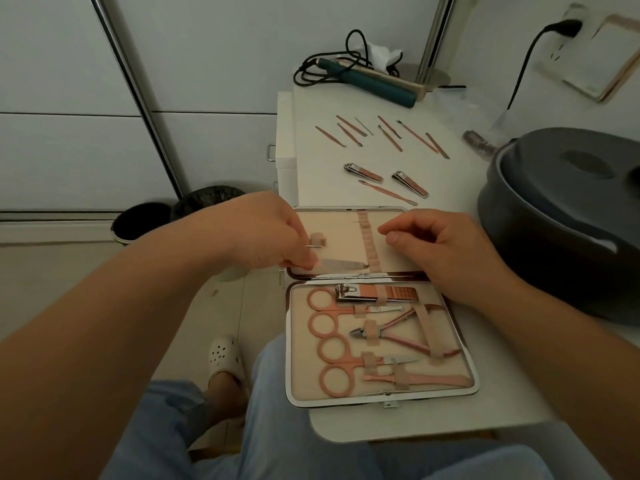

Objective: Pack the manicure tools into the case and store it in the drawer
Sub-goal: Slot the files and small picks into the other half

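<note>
The scene is dimly and evenly lit with a cool, greyish cast, and only soft, faint shadows are thrown under the hands onto the case [381, 341]. Small glints are seen on the case's chrome rim and on the clippers [363, 172], while the pot [561, 216] at the right is left dark and nearly without detail. Strong wide-angle bending is seen at the edges, where the rails [138, 98] lean and the forearms are swollen, and the far corner by the plug [562, 27] is smeared and soft.
</note>
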Demonstrator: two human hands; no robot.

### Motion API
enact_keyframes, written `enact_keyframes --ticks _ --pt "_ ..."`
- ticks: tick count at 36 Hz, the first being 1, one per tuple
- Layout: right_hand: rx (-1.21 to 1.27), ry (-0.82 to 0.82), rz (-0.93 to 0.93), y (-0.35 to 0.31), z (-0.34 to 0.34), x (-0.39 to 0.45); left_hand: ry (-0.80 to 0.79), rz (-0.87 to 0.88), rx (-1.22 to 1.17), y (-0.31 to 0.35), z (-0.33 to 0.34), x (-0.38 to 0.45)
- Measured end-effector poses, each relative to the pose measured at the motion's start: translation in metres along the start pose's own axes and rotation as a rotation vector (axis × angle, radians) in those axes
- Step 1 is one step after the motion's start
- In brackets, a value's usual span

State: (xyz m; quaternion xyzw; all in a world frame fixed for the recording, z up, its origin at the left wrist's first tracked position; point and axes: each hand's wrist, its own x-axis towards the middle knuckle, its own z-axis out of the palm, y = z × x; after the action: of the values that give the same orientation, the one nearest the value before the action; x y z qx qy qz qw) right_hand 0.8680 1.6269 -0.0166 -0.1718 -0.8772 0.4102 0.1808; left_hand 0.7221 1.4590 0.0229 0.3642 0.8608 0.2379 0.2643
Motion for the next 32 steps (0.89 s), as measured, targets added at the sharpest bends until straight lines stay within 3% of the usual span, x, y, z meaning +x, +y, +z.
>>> enact_keyframes --ticks 7,15,22,32 --pt "0.01 -0.012 0.002 0.0 0.0 0.0 -0.074 0.03 0.064 -0.001 -0.005 0.004" --pt "-0.025 -0.017 -0.006 0.0 0.0 0.0 0.003 0.051 0.084 0.008 0.003 0.007" --pt "-0.055 -0.013 -0.016 0.001 0.001 0.001 0.046 0.179 0.182 0.017 0.019 0.008" --pt "-0.089 -0.019 -0.032 0.0 0.001 0.0 0.127 0.215 0.008 0.002 0.017 0.01"
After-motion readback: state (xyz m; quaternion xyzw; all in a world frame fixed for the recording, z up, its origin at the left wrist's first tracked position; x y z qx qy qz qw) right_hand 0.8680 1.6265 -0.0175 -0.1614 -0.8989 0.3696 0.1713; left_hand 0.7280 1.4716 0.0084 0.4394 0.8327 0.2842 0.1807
